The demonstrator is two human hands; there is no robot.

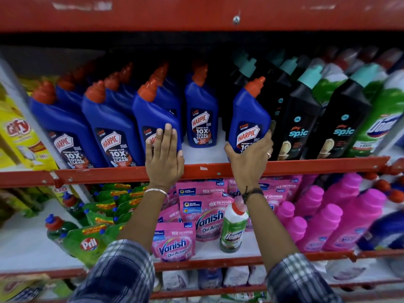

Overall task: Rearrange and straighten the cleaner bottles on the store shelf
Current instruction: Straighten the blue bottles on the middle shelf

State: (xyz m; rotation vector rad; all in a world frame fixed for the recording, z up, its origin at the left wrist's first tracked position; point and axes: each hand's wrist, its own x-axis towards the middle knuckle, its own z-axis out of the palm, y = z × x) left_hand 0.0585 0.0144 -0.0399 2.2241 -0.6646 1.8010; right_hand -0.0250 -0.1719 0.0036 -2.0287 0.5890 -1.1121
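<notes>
Blue Harpic bottles with red-orange caps stand in rows on the red shelf (207, 169). My left hand (164, 157) lies flat against the front of the third front-row Harpic bottle (150, 114), fingers straight. My right hand (251, 156) grips the lower part of a Harpic bottle (249, 114) that leans right against the black Spic bottles (299, 119). One more Harpic bottle (202, 110) stands set back between my hands, with bare white shelf in front of it.
Green and white Domex bottles (380, 119) fill the shelf's right end, yellow Gify packs (19, 136) the left. On the shelf below are Pril bottles (87, 239), pink Vanish pouches (175, 241), a lone Domex bottle (234, 228) and pink bottles (332, 219).
</notes>
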